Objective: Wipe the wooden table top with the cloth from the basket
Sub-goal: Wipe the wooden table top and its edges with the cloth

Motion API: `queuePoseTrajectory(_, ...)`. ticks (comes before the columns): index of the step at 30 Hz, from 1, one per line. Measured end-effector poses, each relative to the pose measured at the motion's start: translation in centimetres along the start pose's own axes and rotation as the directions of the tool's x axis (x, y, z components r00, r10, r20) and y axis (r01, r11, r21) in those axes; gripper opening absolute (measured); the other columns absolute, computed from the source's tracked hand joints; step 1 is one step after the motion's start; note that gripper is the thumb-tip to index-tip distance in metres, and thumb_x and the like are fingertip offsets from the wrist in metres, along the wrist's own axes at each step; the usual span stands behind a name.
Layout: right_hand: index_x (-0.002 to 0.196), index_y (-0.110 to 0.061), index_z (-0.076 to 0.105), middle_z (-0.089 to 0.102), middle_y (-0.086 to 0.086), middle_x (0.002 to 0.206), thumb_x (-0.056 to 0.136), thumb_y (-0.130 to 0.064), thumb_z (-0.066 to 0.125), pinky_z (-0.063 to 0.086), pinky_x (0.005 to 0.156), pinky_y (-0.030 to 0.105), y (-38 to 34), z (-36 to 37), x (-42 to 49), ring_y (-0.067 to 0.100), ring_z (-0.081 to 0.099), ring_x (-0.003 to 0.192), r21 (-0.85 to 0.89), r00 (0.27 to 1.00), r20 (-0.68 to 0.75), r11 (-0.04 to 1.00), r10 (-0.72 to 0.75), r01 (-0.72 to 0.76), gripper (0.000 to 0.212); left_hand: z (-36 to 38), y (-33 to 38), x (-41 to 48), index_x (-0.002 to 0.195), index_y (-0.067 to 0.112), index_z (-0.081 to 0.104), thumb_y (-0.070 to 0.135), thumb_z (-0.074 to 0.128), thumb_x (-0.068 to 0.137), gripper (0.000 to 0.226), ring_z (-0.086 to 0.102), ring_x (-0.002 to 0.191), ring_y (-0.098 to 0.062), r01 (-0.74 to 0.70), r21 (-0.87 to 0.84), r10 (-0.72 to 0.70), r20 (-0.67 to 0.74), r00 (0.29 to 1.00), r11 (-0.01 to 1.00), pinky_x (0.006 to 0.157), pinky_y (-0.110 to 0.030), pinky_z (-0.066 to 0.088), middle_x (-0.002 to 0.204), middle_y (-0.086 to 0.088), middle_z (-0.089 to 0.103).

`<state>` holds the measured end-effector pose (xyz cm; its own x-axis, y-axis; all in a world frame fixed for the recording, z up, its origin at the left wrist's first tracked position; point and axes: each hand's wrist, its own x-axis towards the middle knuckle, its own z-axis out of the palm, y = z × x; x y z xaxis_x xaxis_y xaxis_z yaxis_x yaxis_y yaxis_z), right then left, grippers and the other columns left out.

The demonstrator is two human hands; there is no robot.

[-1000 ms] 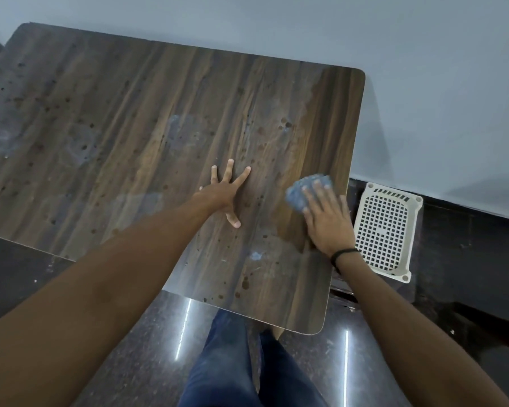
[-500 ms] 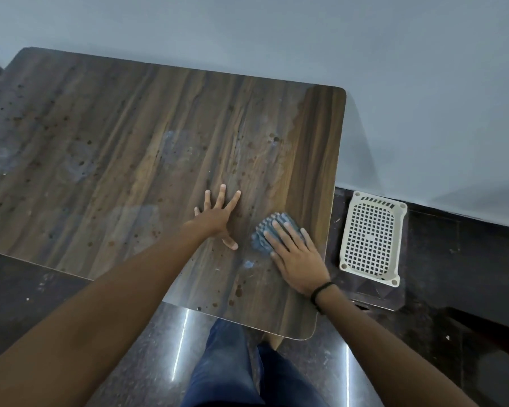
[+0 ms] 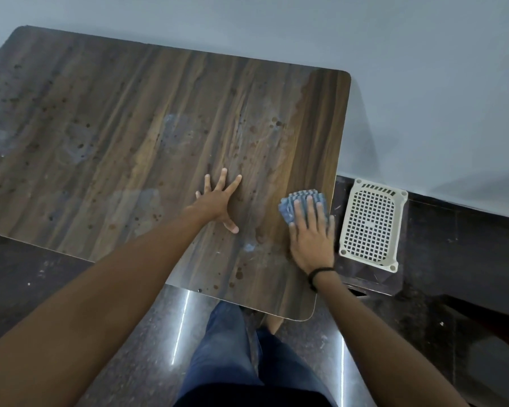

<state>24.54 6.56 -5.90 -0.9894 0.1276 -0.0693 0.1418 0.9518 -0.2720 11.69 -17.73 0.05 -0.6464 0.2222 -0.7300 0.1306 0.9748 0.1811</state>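
Both bare arms reach forward from the bottom of the view, nearly straight. The left hand (image 3: 218, 201) lies palm down with fingers spread wide and the thumb angled back. The right hand (image 3: 310, 236), palm down with fingers extended and close together, is slightly blurred; a thin black band circles its wrist.
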Motion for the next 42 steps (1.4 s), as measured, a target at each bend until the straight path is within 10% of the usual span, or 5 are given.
queuePoseTrajectory(23, 0.161, -0.027, 0.017, 0.012, 0.000, 0.169, 0.108, -0.043, 0.026, 0.023, 0.121, 0.050, 1.6, 0.7, -6.0, 0.021, 0.010, 0.155, -0.101, 0.792, 0.130, 0.787, -0.596, 0.609, 0.056, 4.2, -3.2, -4.1, 0.145, 0.048, -0.033, 0.050, 0.094, 0.054, 0.157, -0.039, 0.139, -0.045, -0.020, 0.071, 0.016, 0.054, 0.998, 0.997, 0.108, -0.078, 0.003, 0.148, 0.011, -0.052)
queuePoseTrajectory(28, 0.161, -0.026, 0.019, 0.013, 0.003, 0.169, 0.107, -0.039, 0.029, 0.018, 0.123, 0.053, -0.7, 0.5, -5.1, 0.024, 0.009, 0.155, -0.013, 0.996, 0.014, 0.996, -0.084, 0.084, 0.056, 4.0, -3.1, -4.0, 0.145, 0.050, -0.032, 0.049, 0.096, 0.050, 0.159, -0.037, 0.140, -0.045, 0.000, 0.071, -0.003, 0.047, 0.999, 0.997, 0.107, -0.078, 0.005, 0.149, 0.011, -0.050)
queuePoseTrajectory(33, 0.161, -0.027, 0.018, 0.013, 0.000, 0.168, 0.107, -0.041, 0.029, 0.023, 0.122, 0.049, 3.0, 0.7, -8.0, 0.022, 0.011, 0.155, -0.094, 0.721, 0.140, 0.716, -0.678, 0.692, 0.056, 4.0, -3.0, -4.1, 0.146, 0.051, -0.029, 0.050, 0.096, 0.048, 0.160, -0.034, 0.142, -0.045, 0.002, 0.069, -0.004, 0.026, 1.000, 0.998, 0.107, -0.078, 0.006, 0.152, 0.012, -0.047)
queuePoseTrajectory(37, 0.161, -0.027, 0.018, 0.012, 0.001, 0.169, 0.107, -0.039, 0.028, 0.018, 0.123, 0.053, 0.6, 0.1, -6.4, 0.021, 0.007, 0.156, 0.031, 0.995, 0.014, 0.995, -0.097, 0.097, 0.056, 4.2, -3.0, -4.2, 0.146, 0.051, -0.030, 0.050, 0.096, 0.048, 0.159, -0.034, 0.142, -0.045, 0.005, 0.072, -0.006, 0.012, 1.000, 0.997, 0.108, -0.078, 0.006, 0.153, 0.012, -0.046)
queuePoseTrajectory(42, 0.161, -0.027, 0.020, 0.012, 0.001, 0.169, 0.108, -0.040, 0.031, 0.025, 0.121, 0.050, 3.8, 0.3, -8.4, 0.022, 0.010, 0.156, -0.104, 0.736, 0.112, 0.729, -0.668, 0.677, 0.056, 4.5, -3.0, -4.8, 0.149, 0.051, -0.024, 0.048, 0.096, 0.051, 0.155, -0.031, 0.143, -0.045, 0.015, 0.042, -0.014, -0.028, 1.000, 0.999, 0.107, -0.078, 0.008, 0.155, 0.015, -0.041)
